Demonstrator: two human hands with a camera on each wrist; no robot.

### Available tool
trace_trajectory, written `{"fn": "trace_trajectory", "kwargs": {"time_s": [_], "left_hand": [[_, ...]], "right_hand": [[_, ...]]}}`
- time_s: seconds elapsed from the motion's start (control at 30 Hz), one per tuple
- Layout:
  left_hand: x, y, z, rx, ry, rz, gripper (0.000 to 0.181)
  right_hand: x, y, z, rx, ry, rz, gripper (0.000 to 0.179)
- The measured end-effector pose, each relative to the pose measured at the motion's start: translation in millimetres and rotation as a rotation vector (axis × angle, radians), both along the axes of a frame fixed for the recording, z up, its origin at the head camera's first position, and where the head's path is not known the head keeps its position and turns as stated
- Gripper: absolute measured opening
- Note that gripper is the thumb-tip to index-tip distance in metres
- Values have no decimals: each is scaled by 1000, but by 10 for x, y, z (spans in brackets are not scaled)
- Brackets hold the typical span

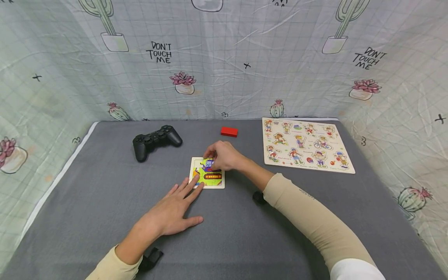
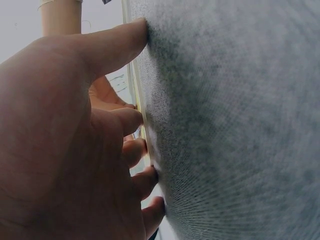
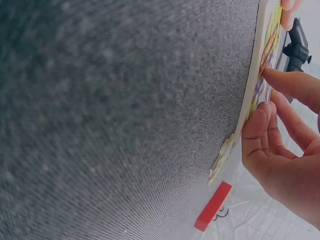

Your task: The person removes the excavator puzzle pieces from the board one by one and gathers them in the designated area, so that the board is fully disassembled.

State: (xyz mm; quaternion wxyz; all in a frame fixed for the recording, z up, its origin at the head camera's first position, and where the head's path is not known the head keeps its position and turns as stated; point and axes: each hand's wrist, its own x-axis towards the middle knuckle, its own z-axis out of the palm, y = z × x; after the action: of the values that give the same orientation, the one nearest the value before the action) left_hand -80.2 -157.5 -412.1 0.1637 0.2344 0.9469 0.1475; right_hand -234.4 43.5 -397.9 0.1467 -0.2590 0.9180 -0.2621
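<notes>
A small square jigsaw puzzle with a pale frame and a yellow-green picture of a tracked vehicle lies on the grey table. My left hand is spread flat, its fingertips on the puzzle's lower left corner and its thumb on the cloth. Over the upper right of the puzzle, my right hand bends its thumb and fingers around a purple and yellow puzzle piece at the picture's top. In the right wrist view the thumb touches the puzzle's face. A loose puzzle piece lies just beyond the frame there, hidden in the head view.
A red block lies behind the puzzle. The black game controller is at the back left. At the back right is a large wooden puzzle board with printed figures. A patterned cloth hangs behind the table.
</notes>
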Motion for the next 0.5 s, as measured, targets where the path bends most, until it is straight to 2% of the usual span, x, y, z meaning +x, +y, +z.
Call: {"fn": "trace_trajectory", "kwargs": {"time_s": [0.5], "left_hand": [[2, -12, -1, 7, -6, -2, 93]], "right_hand": [[-9, 33, -1, -40, -9, -14, 28]]}}
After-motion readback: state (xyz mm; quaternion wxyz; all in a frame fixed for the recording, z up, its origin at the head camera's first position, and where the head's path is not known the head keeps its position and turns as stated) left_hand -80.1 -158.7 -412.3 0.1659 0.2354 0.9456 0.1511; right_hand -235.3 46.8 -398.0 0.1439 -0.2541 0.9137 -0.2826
